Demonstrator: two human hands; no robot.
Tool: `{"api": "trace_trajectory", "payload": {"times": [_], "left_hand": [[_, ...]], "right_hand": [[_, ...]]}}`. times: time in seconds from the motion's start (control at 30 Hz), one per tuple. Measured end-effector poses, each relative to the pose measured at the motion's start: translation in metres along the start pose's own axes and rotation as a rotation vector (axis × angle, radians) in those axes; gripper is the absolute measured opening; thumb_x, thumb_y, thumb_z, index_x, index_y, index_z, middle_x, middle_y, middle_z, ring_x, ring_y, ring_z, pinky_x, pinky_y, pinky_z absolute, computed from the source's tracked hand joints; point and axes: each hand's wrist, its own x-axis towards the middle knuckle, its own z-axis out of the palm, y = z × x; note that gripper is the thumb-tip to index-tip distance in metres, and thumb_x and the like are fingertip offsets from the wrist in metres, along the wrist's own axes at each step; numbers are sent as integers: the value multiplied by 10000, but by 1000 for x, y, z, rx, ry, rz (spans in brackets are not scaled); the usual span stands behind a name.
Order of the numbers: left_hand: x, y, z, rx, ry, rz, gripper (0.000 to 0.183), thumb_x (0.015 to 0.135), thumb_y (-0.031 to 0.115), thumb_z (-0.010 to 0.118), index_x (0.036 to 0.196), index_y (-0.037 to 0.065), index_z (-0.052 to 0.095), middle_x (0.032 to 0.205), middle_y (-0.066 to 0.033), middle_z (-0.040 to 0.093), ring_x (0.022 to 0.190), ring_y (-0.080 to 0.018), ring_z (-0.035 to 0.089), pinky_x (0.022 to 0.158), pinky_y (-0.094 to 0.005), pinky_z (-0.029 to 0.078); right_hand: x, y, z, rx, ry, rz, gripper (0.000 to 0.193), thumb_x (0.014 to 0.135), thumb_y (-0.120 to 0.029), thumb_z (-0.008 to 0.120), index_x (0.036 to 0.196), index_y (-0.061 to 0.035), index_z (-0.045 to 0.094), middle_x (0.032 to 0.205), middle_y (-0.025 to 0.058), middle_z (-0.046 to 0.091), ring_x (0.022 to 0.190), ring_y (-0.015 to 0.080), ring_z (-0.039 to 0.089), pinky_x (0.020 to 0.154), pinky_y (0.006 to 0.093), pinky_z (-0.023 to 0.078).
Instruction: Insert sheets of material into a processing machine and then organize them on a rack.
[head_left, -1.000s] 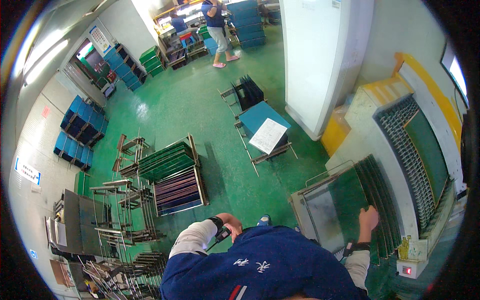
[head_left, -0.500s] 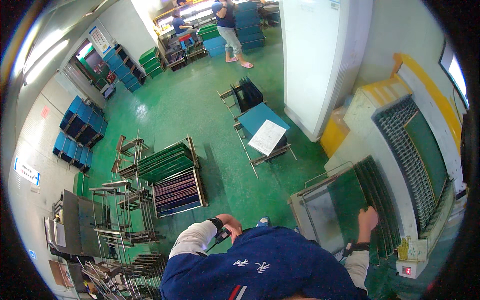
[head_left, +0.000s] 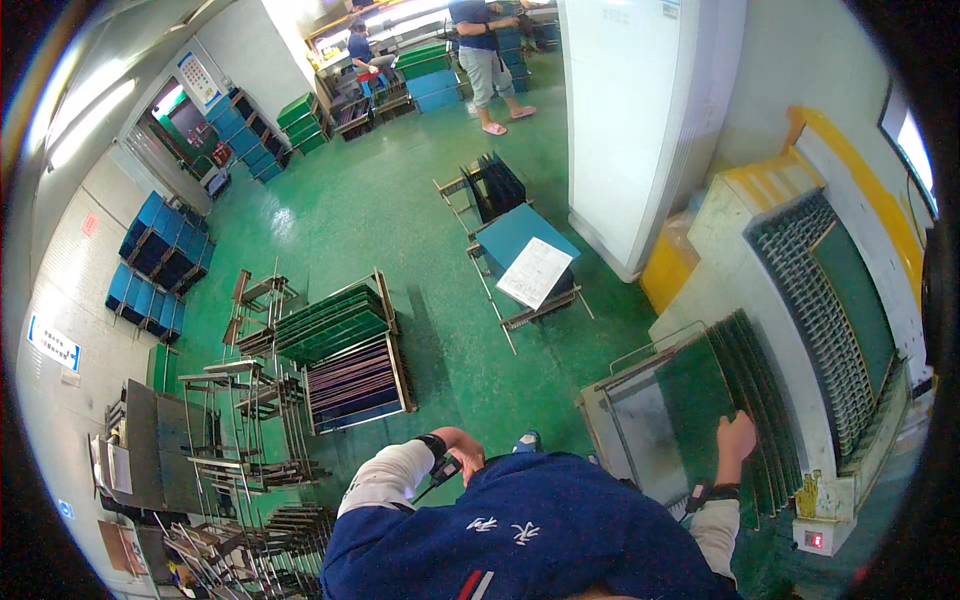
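My right hand (head_left: 737, 437) is closed at the edge of a dark green panel (head_left: 690, 400), the foremost of several thin panels standing upright in a rack (head_left: 597, 412). The pinch itself is partly hidden by the back of the hand. Beside the panels stands a machine with a ridged roller conveyor (head_left: 815, 330), and another green panel (head_left: 850, 290) rests on it. Close against my waist is my left hand (head_left: 463, 452). Its fingers are hidden, and a small dark device hangs at its wrist.
Ahead, a wire rack carries a blue board (head_left: 515, 240) with a white sheet (head_left: 537, 274) on top. To the left stand a rack of green and dark panels (head_left: 340, 325) and stacked metal frames (head_left: 250, 400). Two people are at the back, one standing (head_left: 482, 60). A white pillar (head_left: 640, 120) rises at right.
At the back, the standing person has stepped to the right and the arm position has changed. My hands and the panels look nearly unmoved.
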Motion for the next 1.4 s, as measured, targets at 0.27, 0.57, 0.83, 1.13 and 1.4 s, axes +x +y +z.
{"api": "trace_trajectory", "payload": {"times": [0.27, 0.57, 0.83, 1.13, 1.4], "left_hand": [[-8, -1, -2, -121, 47, 62, 383, 814, 250, 456, 1014, -45, 595, 933, -196, 641, 750, -287, 629, 606, -418, 480], [-2, -13, -3, -271, 66, 112, 309, 890, 187, 380, 1025, -9, 576, 849, -177, 640, 611, -288, 604, 494, -423, 483], [5, -18, -8, -138, 36, 92, 258, 860, 281, 512, 996, 78, 594, 854, -72, 643, 711, -195, 606, 601, -364, 496], [7, -11, 0, -52, 21, 18, 431, 787, 391, 618, 1034, 38, 626, 963, -112, 666, 879, -192, 635, 694, -320, 491], [10, -19, 1, -104, -87, 109, 348, 811, 331, 594, 1011, 47, 627, 944, -90, 671, 850, -162, 644, 641, -298, 493]], "right_hand": [[-2, -10, -14, 19, -96, 45, 339, 719, -257, 672, 954, -20, 614, 937, 195, 628, 894, 363, 598, 750, 449, 473], [-2, -8, -10, 8, -47, 30, 305, 715, -263, 680, 892, -25, 608, 895, 195, 628, 859, 361, 604, 719, 447, 477], [4, 4, 8, -31, -54, 23, 347, 736, -301, 686, 958, -44, 612, 920, 166, 640, 862, 334, 617, 721, 437, 489], [-2, -7, -9, 18, -84, 59, 326, 717, -266, 690, 928, -32, 607, 934, 186, 627, 886, 360, 602, 742, 449, 478], [-4, 1, -5, -68, -58, 3, 344, 765, -310, 642, 987, -50, 607, 907, 161, 640, 857, 338, 616, 707, 440, 488]]}}
